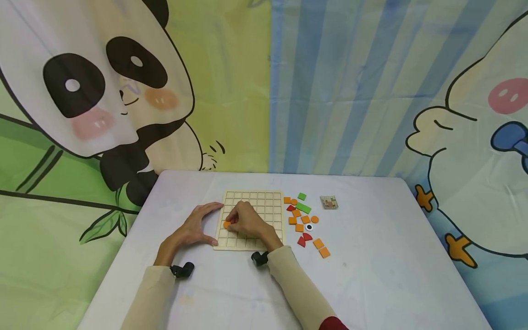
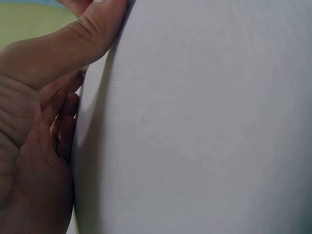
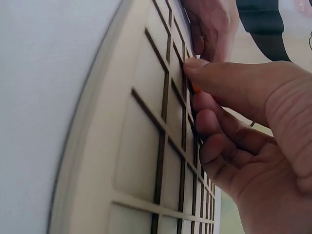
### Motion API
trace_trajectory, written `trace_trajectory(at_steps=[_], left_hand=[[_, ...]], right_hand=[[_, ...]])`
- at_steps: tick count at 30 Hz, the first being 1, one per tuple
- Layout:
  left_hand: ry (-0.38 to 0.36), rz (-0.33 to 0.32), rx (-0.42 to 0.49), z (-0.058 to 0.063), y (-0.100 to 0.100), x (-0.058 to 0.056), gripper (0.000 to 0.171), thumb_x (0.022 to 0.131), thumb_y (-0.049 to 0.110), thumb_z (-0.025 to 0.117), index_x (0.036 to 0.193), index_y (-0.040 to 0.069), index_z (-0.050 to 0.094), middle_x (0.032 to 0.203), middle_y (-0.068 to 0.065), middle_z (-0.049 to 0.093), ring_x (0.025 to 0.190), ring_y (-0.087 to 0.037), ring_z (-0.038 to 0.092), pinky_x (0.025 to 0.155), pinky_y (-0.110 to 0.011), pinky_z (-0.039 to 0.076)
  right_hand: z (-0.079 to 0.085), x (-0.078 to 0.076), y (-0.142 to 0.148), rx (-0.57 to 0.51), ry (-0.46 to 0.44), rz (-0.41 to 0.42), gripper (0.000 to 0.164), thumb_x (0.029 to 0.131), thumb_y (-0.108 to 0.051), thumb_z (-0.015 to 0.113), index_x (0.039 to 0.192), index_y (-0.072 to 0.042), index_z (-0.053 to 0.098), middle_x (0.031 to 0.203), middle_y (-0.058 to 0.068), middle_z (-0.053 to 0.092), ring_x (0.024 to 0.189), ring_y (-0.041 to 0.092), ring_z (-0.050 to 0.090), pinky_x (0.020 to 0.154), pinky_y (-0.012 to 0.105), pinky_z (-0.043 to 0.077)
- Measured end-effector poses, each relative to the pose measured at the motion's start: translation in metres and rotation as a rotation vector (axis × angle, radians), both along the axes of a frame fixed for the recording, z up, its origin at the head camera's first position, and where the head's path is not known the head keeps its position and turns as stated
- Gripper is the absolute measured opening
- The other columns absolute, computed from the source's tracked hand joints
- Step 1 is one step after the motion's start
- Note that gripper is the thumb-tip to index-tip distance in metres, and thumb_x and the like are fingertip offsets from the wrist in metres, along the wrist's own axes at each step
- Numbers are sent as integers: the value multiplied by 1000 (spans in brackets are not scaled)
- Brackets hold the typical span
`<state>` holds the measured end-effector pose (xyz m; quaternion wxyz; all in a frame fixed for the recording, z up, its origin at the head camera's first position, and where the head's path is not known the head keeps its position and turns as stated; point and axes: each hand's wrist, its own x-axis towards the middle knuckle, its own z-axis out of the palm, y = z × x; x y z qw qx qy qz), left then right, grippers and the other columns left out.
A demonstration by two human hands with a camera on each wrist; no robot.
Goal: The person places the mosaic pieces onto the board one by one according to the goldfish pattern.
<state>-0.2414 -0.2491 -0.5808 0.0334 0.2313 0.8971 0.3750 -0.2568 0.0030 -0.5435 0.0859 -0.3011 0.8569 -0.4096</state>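
Note:
A pale wooden grid board (image 1: pixel 270 197) lies on the white table. My left hand (image 1: pixel 190 229) rests at its left side, thumb and fingers spread wide, with fingertips right at the board's edge. Over the left part of the grid, my right hand (image 1: pixel 249 221) pinches a small orange piece (image 1: pixel 227 224) between thumb and fingers, close above the squares. In the right wrist view only a sliver of the orange piece (image 3: pixel 196 89) shows beside the thumb. The left wrist view shows my left hand (image 2: pixel 44 97) against the white tabletop.
Right of the board lie loose orange squares (image 1: pixel 299 228), an orange disc (image 1: pixel 315 219), red wedges (image 1: pixel 307 237), green pieces (image 1: pixel 303 208) and a white disc with a black centre (image 1: pixel 309 227). A small patterned square card (image 1: pixel 329 202) lies further right. A cartoon-printed curtain (image 1: pixel 231 91) hangs behind the table.

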Motion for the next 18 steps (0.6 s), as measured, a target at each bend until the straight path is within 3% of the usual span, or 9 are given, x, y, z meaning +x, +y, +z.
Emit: trace_trajectory(at_steps=[13,18], left_hand=[[93,-35,34,-4,-1,-1,126,54,51,107,161,13,53,167,-17,51,144,-44,44,113,-70,38],[54,-28,39,-10,-4,-3,127,54,56,106,163,18,52,170,-12,49,147,-42,42,117,-71,37]], right_hand=[[5,-4,-6,39,34,31,14,92,-2,85,106,2,86,94,11,84,72,2,65,67,14,56],[7,-6,-9,61,16,37,11,91,-2,85,102,0,86,92,10,83,71,2,63,66,14,54]])
